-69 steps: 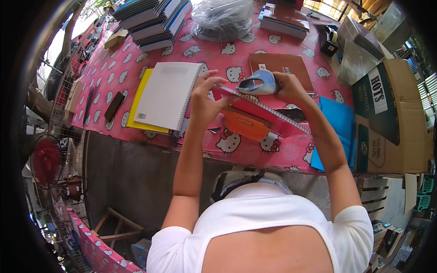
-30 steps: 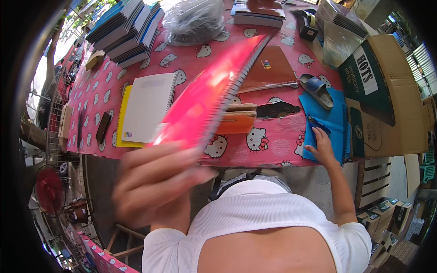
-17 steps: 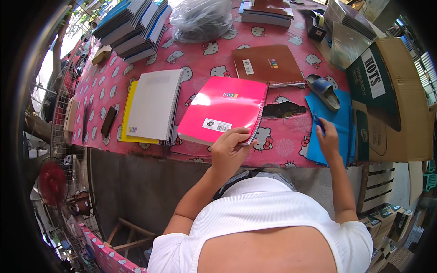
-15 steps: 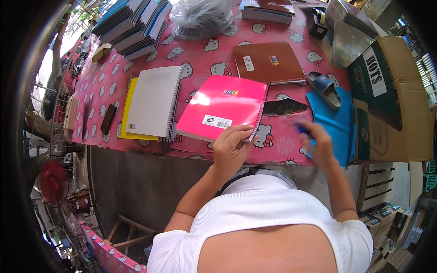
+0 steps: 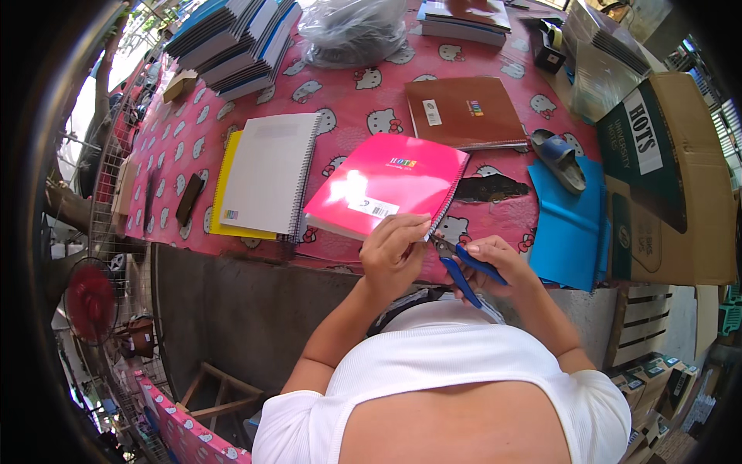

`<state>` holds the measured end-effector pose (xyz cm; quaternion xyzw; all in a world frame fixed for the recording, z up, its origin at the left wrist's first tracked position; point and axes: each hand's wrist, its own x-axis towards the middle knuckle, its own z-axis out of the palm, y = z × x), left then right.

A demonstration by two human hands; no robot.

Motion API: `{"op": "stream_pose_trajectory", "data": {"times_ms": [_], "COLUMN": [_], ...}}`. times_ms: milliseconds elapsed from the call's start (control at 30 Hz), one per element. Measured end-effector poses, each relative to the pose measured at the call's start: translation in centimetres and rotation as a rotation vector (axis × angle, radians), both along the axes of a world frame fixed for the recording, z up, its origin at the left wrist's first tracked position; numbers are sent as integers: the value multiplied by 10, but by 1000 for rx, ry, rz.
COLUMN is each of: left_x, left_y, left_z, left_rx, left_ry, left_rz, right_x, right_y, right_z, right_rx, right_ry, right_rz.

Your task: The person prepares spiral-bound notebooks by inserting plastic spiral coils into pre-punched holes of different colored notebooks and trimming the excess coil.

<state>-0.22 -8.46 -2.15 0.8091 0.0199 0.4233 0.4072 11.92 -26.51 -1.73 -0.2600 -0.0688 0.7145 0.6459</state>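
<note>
White ribbed top [image 5: 448,356], short sleeves [image 5: 290,417], wide neckline [image 5: 464,382]

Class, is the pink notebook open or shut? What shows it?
Shut: the pink notebook shows its cover, no page spread open; the left hand holds its near corner.

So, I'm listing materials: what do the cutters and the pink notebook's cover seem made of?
Cutters: smooth, opaque blue handles, probably plastic; dull grey head, likely metal. Pink notebook's cover: glossy, with bright glare; coated card or plastic, can't tell which.
</note>
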Motion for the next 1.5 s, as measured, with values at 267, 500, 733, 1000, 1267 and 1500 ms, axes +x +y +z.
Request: {"op": "stream_pose_trajectory", "data": {"times_ms": [267, 500, 733, 1000, 1267, 1500], "left_x": [-26, -143, -150, -154, -173, -198], "left_y": [149, 278, 307, 322, 333, 321], "left_z": [64, -13, -82, -100, -117, -111], "left_rx": [-236, -805, -495, -645, -597, -282], "left_ry": [-467, -444, -356, -406, -561, -152], "left_rz": [678, 782, 809, 988, 978, 1343], "right_x": [13, 49, 98, 47, 12, 83], "right_y": [-34, 84, 316, 442, 442, 356], "right_z": [-75, 33, -27, -108, -80, -30], "right_rx": [-361, 182, 152, 111, -76, 492], "right_ry": [-2165, -1871, -1523, -732, -1062, -1945], "right_rz": [-94, -458, -548, -698, -606, 12]}}
